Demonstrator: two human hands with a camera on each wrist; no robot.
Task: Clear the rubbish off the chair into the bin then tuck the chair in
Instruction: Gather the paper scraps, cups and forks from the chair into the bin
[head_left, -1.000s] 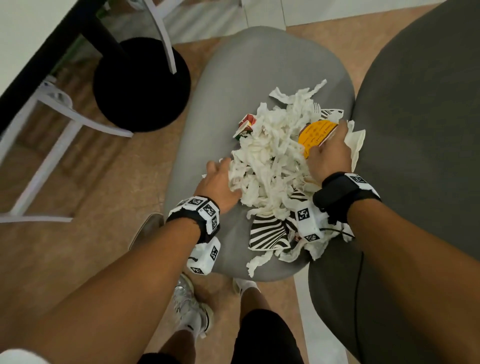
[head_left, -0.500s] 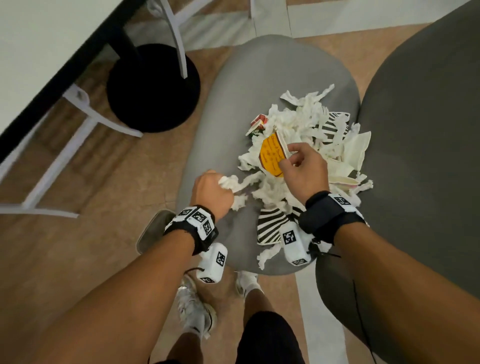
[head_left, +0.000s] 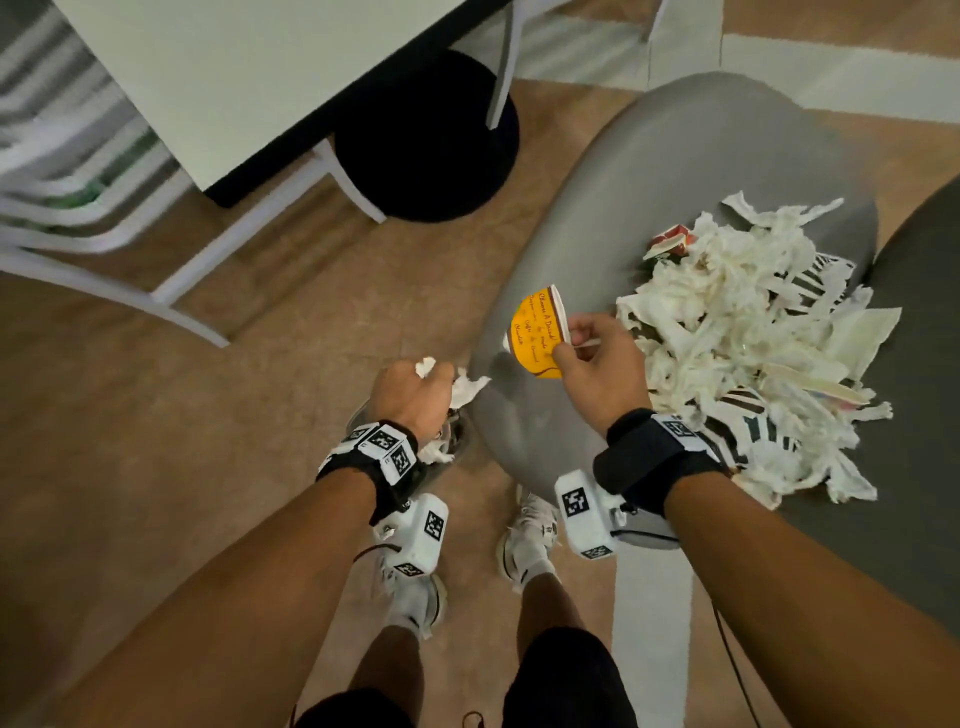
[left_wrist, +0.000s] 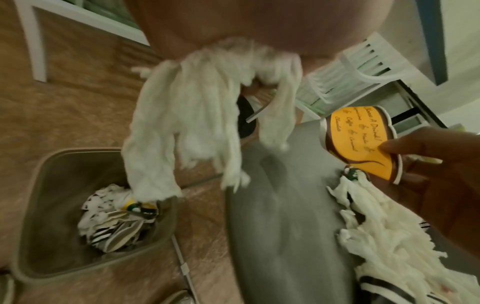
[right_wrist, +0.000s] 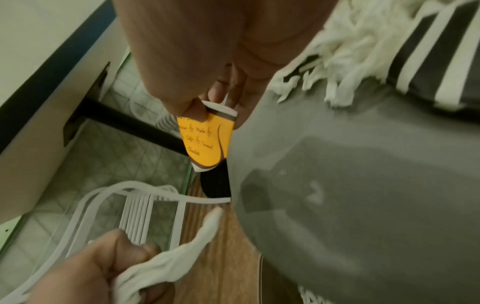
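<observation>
- Step, as I judge it: carrying rubbish from chair (head_left: 675, 171) to bin (left_wrist: 33, 242).
- Left hand (head_left: 410, 397) fisted round tissue shreds (left_wrist: 187, 131), hanging above the bin.
- Right hand (head_left: 597, 374) pinches flattened yellow paper cup (head_left: 535, 332) over seat edge; long axis roughly level, base toward the bin side.
- Next: release shreds, swing cup over the bin.
- Large pile (head_left: 753, 343) remains on seat.

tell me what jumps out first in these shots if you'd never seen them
The heap of shredded white paper and striped scraps on the right of the grey chair seat grabs the eye first. Next is the squashed orange paper cup pinched in the right hand over the seat's near edge. The left hand grips a wad of tissue above the part-filled bin.
</observation>
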